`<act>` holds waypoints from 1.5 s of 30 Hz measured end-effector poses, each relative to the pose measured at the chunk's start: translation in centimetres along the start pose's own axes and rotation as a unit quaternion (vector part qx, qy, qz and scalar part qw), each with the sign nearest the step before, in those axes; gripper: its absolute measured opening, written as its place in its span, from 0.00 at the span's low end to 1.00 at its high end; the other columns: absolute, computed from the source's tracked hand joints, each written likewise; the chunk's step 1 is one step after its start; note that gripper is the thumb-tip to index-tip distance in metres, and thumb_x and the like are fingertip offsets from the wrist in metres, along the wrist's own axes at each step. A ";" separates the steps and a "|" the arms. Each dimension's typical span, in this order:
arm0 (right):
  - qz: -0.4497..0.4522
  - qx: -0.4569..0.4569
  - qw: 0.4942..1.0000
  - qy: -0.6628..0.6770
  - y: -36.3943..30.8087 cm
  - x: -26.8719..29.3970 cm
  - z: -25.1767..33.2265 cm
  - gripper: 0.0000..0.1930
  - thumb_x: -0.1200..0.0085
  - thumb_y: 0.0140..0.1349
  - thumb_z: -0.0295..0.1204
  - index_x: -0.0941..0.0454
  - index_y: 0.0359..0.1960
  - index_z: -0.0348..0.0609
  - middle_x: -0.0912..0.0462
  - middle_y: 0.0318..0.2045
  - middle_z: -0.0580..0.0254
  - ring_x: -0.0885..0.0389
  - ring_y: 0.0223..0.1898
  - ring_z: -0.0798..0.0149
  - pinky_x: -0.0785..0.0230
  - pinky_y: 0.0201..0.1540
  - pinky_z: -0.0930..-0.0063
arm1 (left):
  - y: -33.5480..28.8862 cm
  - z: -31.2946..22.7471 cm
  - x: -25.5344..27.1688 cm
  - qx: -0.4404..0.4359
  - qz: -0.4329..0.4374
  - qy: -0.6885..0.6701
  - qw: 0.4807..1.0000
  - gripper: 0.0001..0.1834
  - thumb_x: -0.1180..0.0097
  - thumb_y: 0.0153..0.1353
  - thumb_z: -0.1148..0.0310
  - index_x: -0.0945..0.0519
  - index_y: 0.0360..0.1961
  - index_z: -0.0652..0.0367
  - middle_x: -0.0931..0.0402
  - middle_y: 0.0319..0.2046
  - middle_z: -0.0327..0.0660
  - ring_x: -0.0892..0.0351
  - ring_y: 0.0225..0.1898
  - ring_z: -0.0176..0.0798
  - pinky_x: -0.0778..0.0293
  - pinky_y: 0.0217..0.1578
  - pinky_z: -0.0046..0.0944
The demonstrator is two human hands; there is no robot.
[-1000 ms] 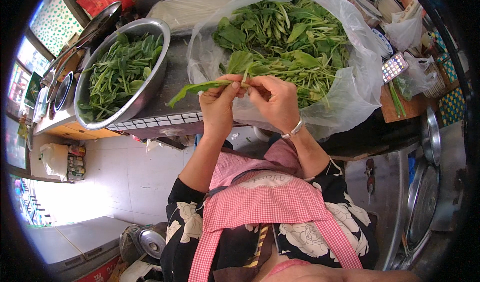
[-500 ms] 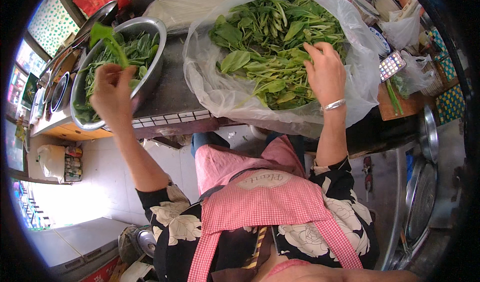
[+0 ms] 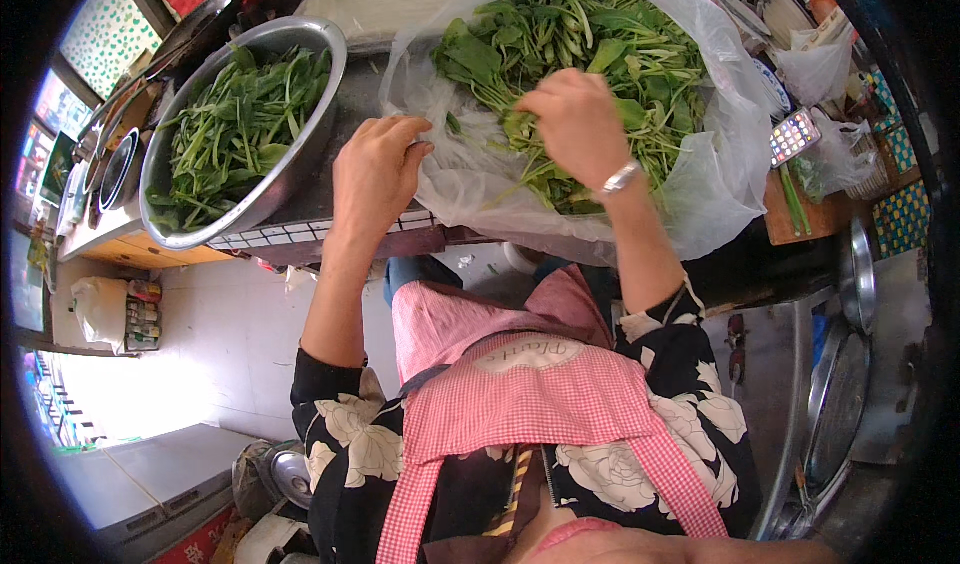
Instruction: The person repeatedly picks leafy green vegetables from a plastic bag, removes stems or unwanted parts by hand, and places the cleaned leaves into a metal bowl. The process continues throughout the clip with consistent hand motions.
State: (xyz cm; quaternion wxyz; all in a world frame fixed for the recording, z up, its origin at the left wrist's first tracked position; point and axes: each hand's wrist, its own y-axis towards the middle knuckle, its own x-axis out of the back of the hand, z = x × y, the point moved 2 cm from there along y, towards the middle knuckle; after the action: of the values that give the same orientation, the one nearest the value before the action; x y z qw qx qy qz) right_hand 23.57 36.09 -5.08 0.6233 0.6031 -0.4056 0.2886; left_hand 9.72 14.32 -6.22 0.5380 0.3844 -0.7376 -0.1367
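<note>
Head cam: got a bare left hand [image 3: 375, 169] left of centre, loosely parted, by a crumpled translucent plastic bag [image 3: 728, 179]. Got a blurry right hand [image 3: 580, 129] over green leafy vegetables [image 3: 655, 69] inside, upper centre; can't tell if pinching any. Got more green leaves [image 3: 240, 129] in an oval silver metal basin [image 3: 337, 64], upper left.

A narrow bare strip of bench [image 3: 355, 99] lies between the steel basin [image 3: 336, 64] on the left and the plastic bag [image 3: 412, 74] on the right; the left hand [image 3: 380, 169] overhangs its near end, a pale flat package [image 3: 375, 9] blocks its far end.
</note>
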 end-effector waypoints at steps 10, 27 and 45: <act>0.085 -0.047 0.994 -0.048 0.9 -0.9 -1.7 0.11 0.40 0.64 0.33 0.12 0.46 0.52 0.12 0.42 0.66 0.17 0.48 0.56 0.29 0.54 0.58 | 3.2 -0.1 -6.9 -0.007 0.087 0.069 0.994 0.14 0.33 0.58 0.69 0.12 0.47 0.52 0.14 0.45 0.41 0.19 0.51 0.52 0.20 0.50 0.51; -0.052 -0.219 0.873 0.433 1.3 -2.6 -2.6 0.11 0.36 0.68 0.29 0.13 0.44 0.32 0.13 0.31 0.68 0.24 0.31 0.79 0.32 0.33 0.78 | 3.7 -2.2 -7.0 0.260 0.059 -0.473 0.839 0.22 0.37 0.69 0.70 0.21 0.62 0.66 0.14 0.47 0.45 0.16 0.50 0.34 0.19 0.44 0.38; -0.122 -0.291 0.796 0.516 -4.2 0.3 -3.4 0.10 0.41 0.72 0.27 0.14 0.49 0.33 0.10 0.35 0.59 0.13 0.34 0.73 0.23 0.36 0.80 | 2.2 -1.9 -9.0 0.336 -0.057 -0.689 0.640 0.19 0.39 0.66 0.78 0.25 0.58 0.59 0.16 0.51 0.45 0.16 0.52 0.44 0.21 0.53 0.49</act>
State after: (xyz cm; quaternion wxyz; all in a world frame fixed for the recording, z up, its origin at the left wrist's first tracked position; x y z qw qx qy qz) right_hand 27.84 38.97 -6.85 0.9163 0.1989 -0.0116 0.3473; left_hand 11.63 22.59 -10.34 -0.3012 0.3744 -0.8665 -0.1350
